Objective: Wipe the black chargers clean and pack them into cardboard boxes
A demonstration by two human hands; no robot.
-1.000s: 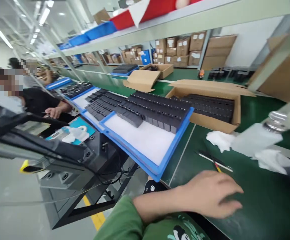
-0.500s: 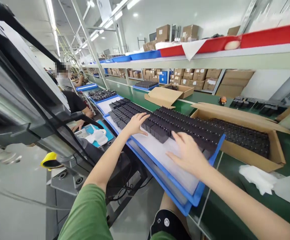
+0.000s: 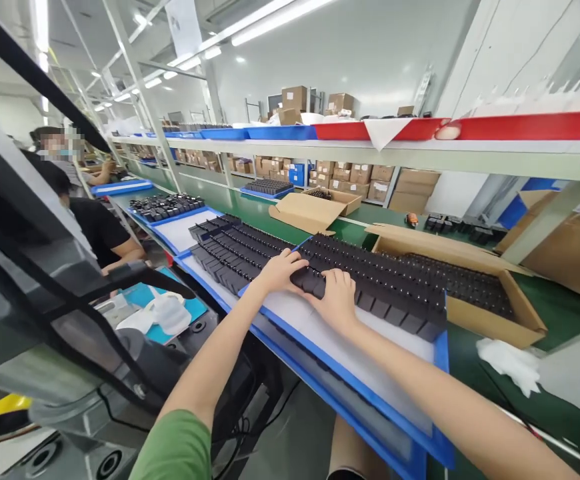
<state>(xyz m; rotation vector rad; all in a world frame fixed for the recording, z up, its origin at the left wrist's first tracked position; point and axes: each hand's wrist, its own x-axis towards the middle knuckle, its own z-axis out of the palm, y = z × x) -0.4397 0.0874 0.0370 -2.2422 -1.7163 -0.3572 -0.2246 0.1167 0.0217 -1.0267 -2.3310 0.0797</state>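
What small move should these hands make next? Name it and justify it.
Probably a gentle, even inward squeeze on the short row of black blocks: the left hand and right hand cup it from its two ends, and it is made of separate pieces, so balanced pressure should help stop them spreading over the white liner of the blue tray.

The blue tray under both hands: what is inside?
Inside the blue tray, rows of black blocks stand on white lining. The left hand and right hand cover parts of some blocks; the lining beneath the blocks cannot be seen.
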